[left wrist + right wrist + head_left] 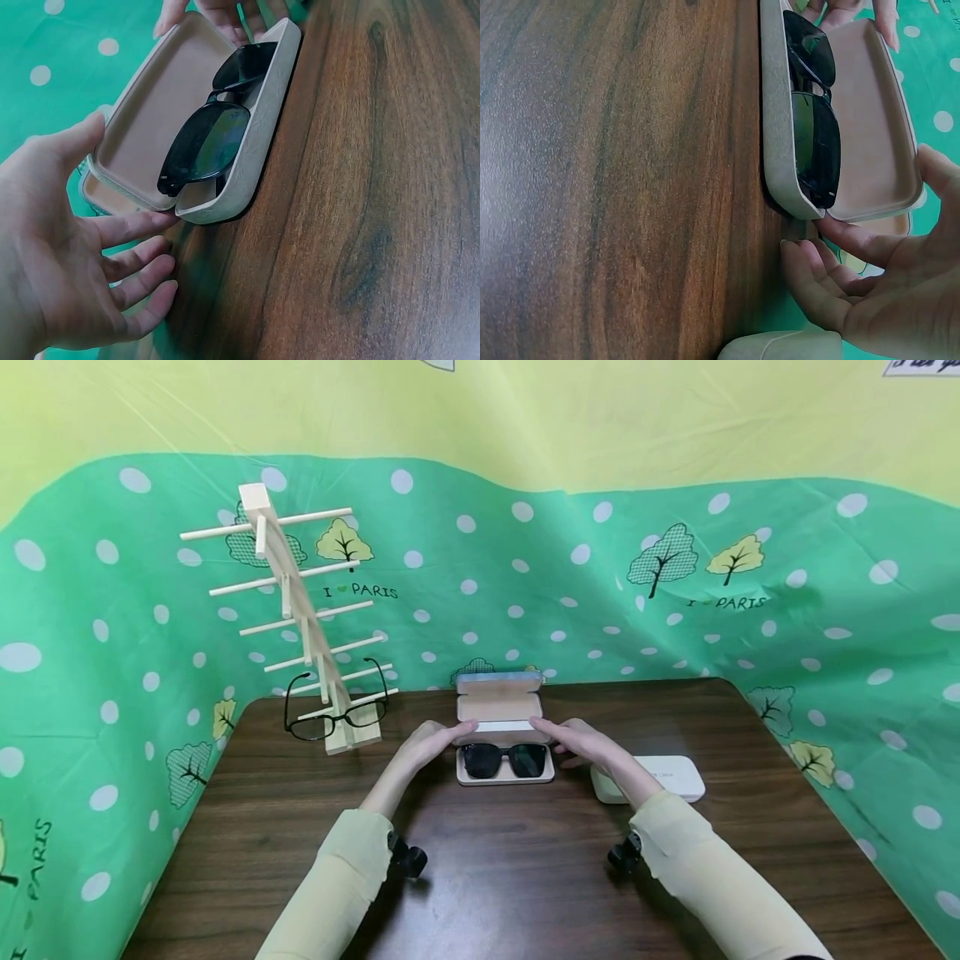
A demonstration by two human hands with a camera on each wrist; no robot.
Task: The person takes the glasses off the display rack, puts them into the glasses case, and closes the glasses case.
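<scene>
A pale glasses case with a pinkish lining stands raised-lidded on the table, dark sunglasses folded in its base. At its left end, my left hand holds the lid, thumb on the upper rim and index finger at the hinge corner. The other left fingers spread loosely below. On the opposite end, my right hand grips the lid likewise by thumb and index finger, its remaining fingers bent. Behind the lid is a second opened case, partly hidden.
A closed white case lies beside my right forearm. Back left, a wooden glasses rack with several pegs carries black-framed glasses low down. A patterned green cloth hangs behind the dark wooden table.
</scene>
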